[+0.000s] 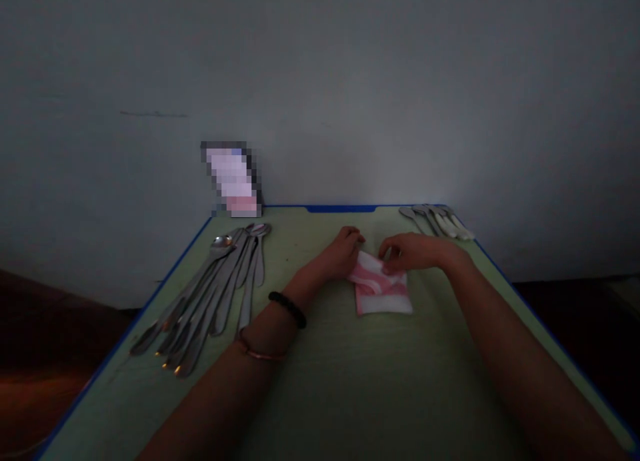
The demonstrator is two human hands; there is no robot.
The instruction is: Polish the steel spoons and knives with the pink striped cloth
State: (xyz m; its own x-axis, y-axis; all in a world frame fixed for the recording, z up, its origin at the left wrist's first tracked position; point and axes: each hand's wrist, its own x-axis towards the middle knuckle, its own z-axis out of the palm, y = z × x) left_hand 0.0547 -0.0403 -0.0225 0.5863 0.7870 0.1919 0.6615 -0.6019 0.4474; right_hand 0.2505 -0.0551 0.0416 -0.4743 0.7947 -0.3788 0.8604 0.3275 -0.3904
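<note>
My left hand (345, 253) and right hand (407, 251) grip a folded pink-and-white cloth (384, 304) on the table (340, 394), near fanned spoons (213, 291).

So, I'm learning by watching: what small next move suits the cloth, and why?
Probably smooth down the upper layer of the pink-and-white cloth: it lies askew across the lower layer, and the left hand and right hand are both at the cloth.

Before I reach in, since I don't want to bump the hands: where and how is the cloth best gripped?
Probably pinch the near edge of the cloth, coming in low from the wearer's side. That edge looks roughly flat and lies uncovered, while the left hand and right hand are at the rumpled far part.
</note>
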